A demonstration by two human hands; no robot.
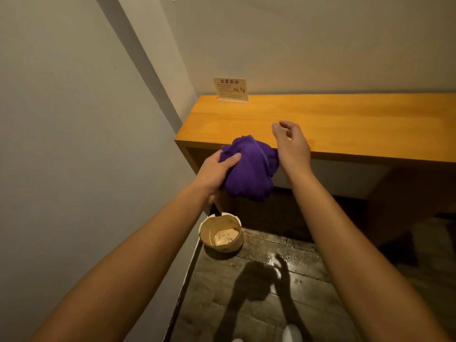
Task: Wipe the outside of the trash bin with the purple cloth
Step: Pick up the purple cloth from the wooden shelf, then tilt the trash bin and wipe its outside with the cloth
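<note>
Left hand (217,172) is seen closed on the purple cloth (249,169), thumb laid over its upper edge; the cloth is bunched and hangs in soft folds in front of the near corner of the wooden counter (345,124). It is judged light, limp and easily reshaped, best kept gathered in the palm as a pad. Below it, the trash bin (222,234) is set on the dark floor (283,280) against the wall (74,119), pale and round, with a bare wall and some waste inside. It looks small and light, likely to slide or tip when rubbed, so steadying at the rim is advised. Right hand (292,144) is held above the counter edge, fingers loosely curled, nothing gripped.
</note>
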